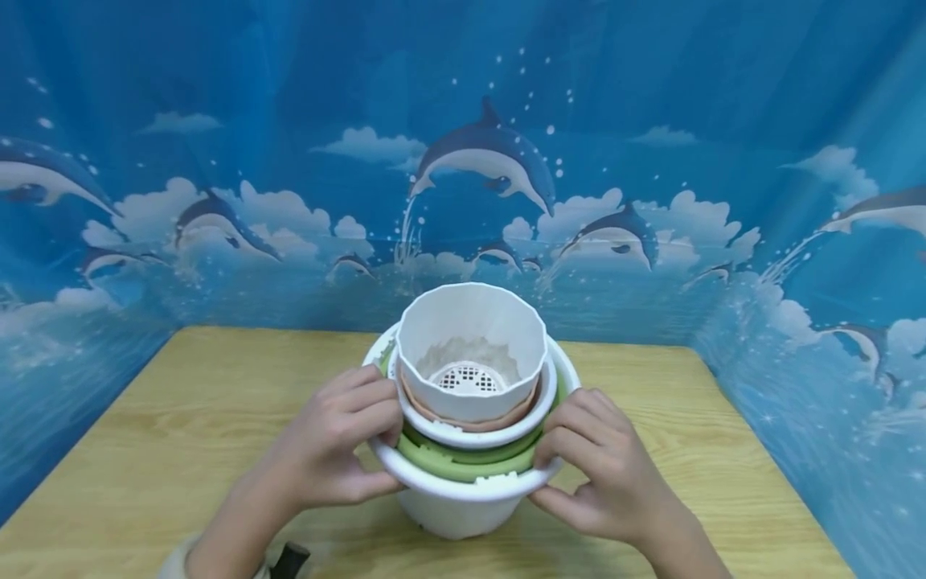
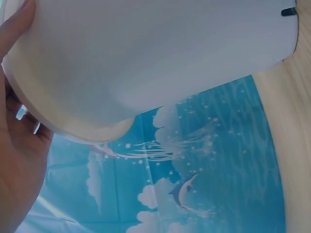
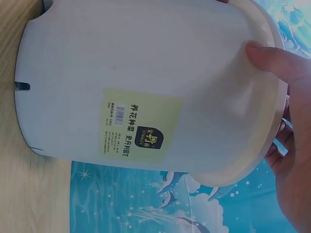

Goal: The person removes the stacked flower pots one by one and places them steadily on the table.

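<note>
A stack of nested flower pots stands at the middle of the table. The outermost is a large white flower pot (image 1: pixel 459 513); green pots (image 1: pixel 441 465), a smaller white pot (image 1: pixel 463 438) and a terracotta-coloured pot (image 1: pixel 499 421) sit inside it. On top is a faceted white pot (image 1: pixel 470 318) with brown dirt and a grid of holes in its bottom. My left hand (image 1: pixel 340 442) grips the large pot's rim on the left, fingers over it and thumb below. My right hand (image 1: pixel 604 466) holds the rim likewise on the right. In the right wrist view a yellow-green label (image 3: pixel 141 126) shows on the outer wall.
The wood-grain table (image 1: pixel 239 386) carries the stack. Behind and at the sides hangs a blue curtain (image 1: pixel 304 201) printed with dolphins and clouds. A small dark object (image 1: pixel 291 559) shows beside my left wrist at the bottom edge.
</note>
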`<move>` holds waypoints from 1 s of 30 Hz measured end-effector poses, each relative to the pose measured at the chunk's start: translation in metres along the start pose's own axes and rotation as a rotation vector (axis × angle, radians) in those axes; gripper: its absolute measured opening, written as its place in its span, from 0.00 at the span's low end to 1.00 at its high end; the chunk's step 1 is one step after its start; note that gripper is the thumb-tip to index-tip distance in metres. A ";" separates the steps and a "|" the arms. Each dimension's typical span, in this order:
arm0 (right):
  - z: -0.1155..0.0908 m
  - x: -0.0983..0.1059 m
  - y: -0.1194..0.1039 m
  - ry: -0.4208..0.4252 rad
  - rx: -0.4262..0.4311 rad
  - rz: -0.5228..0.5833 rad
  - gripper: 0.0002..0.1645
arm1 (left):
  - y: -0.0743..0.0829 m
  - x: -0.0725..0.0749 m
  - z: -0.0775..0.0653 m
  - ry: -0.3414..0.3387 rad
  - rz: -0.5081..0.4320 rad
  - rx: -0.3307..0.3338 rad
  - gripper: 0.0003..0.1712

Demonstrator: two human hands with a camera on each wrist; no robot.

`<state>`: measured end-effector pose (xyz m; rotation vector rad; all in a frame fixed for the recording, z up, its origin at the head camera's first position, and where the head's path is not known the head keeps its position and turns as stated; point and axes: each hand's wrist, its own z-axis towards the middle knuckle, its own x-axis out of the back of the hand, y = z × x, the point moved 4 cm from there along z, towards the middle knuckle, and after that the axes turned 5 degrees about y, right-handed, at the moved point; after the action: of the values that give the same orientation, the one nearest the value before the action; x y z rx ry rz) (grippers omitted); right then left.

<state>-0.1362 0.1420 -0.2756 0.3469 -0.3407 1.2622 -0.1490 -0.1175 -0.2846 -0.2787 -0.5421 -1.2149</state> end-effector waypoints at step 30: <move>0.009 -0.008 -0.013 0.031 0.018 0.027 0.13 | 0.006 0.017 -0.002 -0.122 0.118 0.042 0.24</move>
<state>-0.1260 0.1280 -0.2716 0.3392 -0.3090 1.2968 -0.1385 -0.1298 -0.2768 -0.3465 -0.6475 -1.0757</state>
